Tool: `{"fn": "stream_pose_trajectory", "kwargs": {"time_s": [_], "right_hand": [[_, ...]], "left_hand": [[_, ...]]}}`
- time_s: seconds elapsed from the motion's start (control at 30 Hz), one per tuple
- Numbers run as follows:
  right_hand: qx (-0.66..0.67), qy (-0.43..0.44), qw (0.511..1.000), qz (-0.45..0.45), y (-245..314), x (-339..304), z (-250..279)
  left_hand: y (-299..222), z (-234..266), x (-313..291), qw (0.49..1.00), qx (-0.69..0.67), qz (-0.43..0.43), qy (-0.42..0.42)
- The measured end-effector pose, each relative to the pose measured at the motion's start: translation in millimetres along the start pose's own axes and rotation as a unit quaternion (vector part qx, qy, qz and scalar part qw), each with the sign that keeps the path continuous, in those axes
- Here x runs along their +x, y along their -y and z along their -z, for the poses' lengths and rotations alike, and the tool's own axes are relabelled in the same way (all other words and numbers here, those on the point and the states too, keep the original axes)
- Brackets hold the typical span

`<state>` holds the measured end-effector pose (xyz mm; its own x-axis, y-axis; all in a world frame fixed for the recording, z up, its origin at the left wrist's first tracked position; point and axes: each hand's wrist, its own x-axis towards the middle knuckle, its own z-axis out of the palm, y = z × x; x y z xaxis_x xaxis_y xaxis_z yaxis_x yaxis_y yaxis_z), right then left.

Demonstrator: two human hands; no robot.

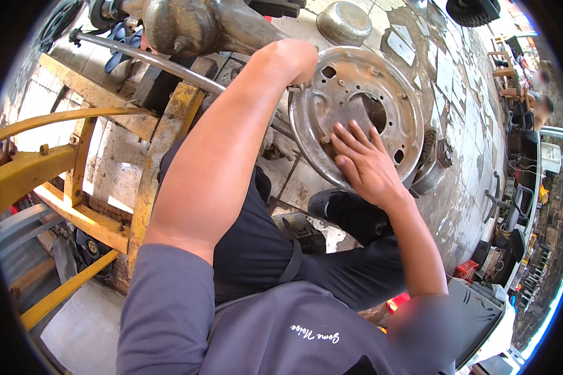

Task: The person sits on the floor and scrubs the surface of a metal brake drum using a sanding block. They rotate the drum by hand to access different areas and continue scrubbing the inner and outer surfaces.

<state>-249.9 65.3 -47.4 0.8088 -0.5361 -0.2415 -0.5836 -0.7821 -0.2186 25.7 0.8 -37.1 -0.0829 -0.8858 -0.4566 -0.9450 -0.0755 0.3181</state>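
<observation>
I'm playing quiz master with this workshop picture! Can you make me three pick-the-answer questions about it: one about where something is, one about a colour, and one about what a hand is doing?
1. Where does the right hand rest?
A. On the face of the metal wheel rim
B. On the yellow frame
C. On the floor

2. What colour is the metal frame on the person's left?
A. Blue
B. Yellow
C. Green

3. How are the right hand's fingers?
A. Curled in a fist
B. Wrapped round a hammer
C. Spread flat against the rim

Answers:
1 A: the palm lies on the rim's disc, beside its centre hole.
2 B: its bars are worn yellow paint.
3 C: the fingers fan out, pressed on the metal, holding nothing.

The left hand reaches to the rim's upper edge; its grip is hidden.
</observation>
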Motion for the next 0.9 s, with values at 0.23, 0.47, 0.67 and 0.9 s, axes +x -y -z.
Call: {"fn": "stream_pose_trajectory", "kwargs": {"time_s": [0.23,0.47,0.67,0.9], "right_hand": [[0.027,0.003,1.000,0.003,-1,1,-1],[0.028,-0.027,0.999,0.011,-1,16,-4],[0.007,0.009,1.000,0.003,-1,-4,1],[0.029,-0.017,0.999,0.002,1,8,-3]], "left_hand": [[9,-10,1,0.999,-0.036,0.002,-0.023],[-1,-1,-1,0.999,-0.027,0.019,-0.004],[9,-9,4,1.000,-0.012,0.004,-0.019],[7,-10,4,0.999,-0.029,0.019,-0.017]]}}
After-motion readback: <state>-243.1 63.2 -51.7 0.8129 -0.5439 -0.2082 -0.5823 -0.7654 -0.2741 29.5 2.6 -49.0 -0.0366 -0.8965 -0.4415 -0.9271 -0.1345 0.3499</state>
